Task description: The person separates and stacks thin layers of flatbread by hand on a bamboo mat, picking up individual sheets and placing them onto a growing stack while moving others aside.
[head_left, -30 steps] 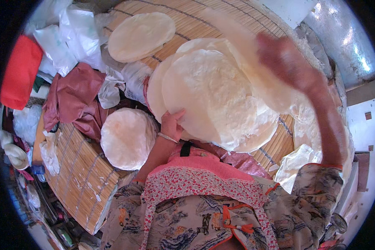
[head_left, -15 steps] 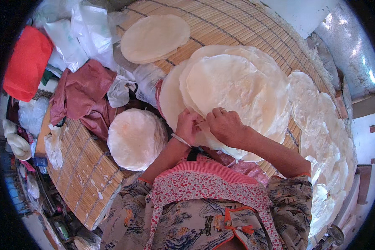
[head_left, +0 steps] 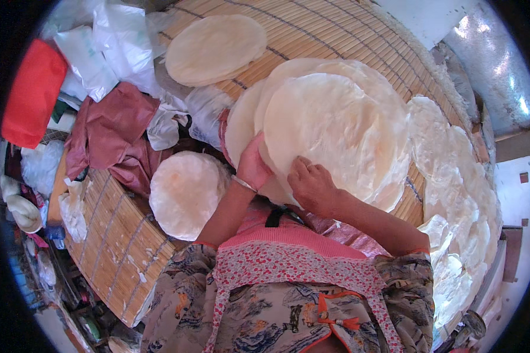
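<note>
A large stack of thin, round, cream-coloured flatbreads (head_left: 335, 135) lies in front of me, with the sheets overlapping unevenly. Along the left edge of the top sheet, my left hand (head_left: 254, 166) grips the rim; some of its fingers are hidden. A bracelet circles that wrist. My right hand (head_left: 311, 183) is closed, its curled fingers pinching the sheet's near edge; the fingertips are partly hidden. Left of my left forearm stands a smaller pile of round flatbreads (head_left: 187, 195).
One flatbread (head_left: 216, 49) lies apart on the slatted bamboo mat (head_left: 312, 32). More overlapping sheets (head_left: 453, 188) line the right side. White plastic bags (head_left: 123, 47), a maroon cloth (head_left: 115, 129) and a red bag (head_left: 34, 94) crowd the left, above a smaller bamboo mat (head_left: 115, 247).
My hands have moved apart from the near edge. The left has slid up and leftward along the sheet's rim; the right has shifted slightly down and left. The view has shifted slightly.
</note>
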Action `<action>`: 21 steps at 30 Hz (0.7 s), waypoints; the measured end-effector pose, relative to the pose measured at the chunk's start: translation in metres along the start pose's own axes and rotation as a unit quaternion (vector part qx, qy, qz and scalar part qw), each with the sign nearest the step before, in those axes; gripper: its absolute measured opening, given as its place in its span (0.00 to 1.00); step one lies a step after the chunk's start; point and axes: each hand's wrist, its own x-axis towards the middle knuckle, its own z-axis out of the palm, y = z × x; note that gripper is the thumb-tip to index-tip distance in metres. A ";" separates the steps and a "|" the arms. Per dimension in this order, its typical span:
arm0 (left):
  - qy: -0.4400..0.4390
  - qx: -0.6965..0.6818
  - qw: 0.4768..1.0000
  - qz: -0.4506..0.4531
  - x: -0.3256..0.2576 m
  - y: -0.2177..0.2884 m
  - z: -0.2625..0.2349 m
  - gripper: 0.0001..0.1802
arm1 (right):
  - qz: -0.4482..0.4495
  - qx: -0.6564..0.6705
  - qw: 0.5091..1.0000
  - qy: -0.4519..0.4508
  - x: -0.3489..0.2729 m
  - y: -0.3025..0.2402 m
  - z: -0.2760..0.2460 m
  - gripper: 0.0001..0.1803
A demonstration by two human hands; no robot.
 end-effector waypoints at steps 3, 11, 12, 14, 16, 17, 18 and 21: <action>0.066 0.141 0.984 0.088 0.022 -0.006 -0.031 0.18 | 0.011 0.124 0.991 -0.043 -0.011 0.013 -0.009 0.14; 0.088 0.266 0.949 0.142 0.054 -0.010 -0.048 0.23 | 0.532 0.151 0.811 0.192 -0.161 0.254 0.058 0.28; 0.100 0.269 0.947 0.147 0.051 -0.007 -0.048 0.22 | 0.533 0.104 0.827 0.145 -0.151 0.243 0.062 0.30; 0.114 0.277 0.942 0.151 0.046 -0.007 -0.039 0.22 | 0.536 0.031 0.839 0.090 -0.128 0.219 0.062 0.32; 0.126 0.313 0.934 0.115 0.043 -0.004 -0.037 0.20 | 0.545 -0.014 0.836 0.069 -0.111 0.207 0.063 0.34; 0.134 0.330 0.929 0.098 0.041 -0.002 -0.036 0.19 | 0.547 -0.005 0.835 0.051 -0.102 0.201 0.061 0.34; 0.122 0.332 0.931 0.088 0.039 0.001 -0.031 0.20 | 0.551 0.004 0.834 0.032 -0.095 0.197 0.055 0.34; 0.114 0.370 0.918 0.088 0.039 0.005 -0.027 0.22 | 0.543 0.003 0.840 0.010 -0.093 0.199 0.046 0.30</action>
